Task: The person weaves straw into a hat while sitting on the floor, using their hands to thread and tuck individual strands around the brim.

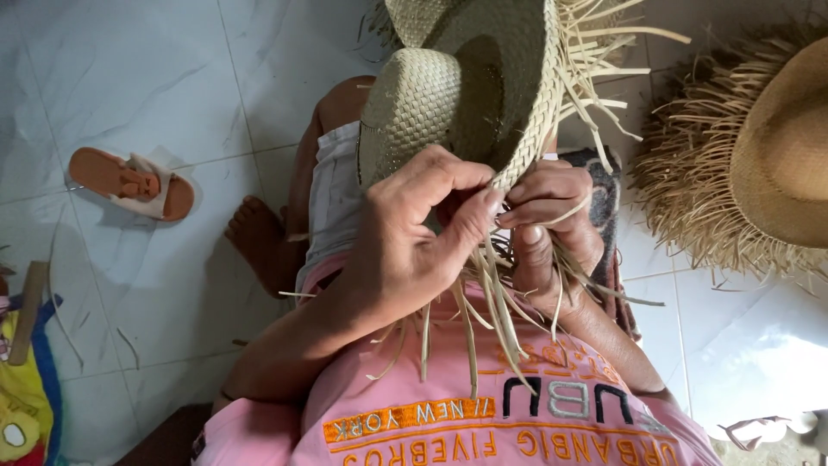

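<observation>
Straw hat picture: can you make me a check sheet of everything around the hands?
Surface: white tiled floor, with a few loose straw bits lying on it.
Job's things: woven straw hat on the lap, loose straw strands hanging from its unfinished brim.
Clutter: one sandal on the floor; a second fringed straw hat at the edge; yellow and blue cloth in the corner.
Grips: left hand pinches the brim edge; right hand holds strands beside it.
Cables: nothing seen.
Surroundings: pink shirt, a bare foot on the tiles.
</observation>
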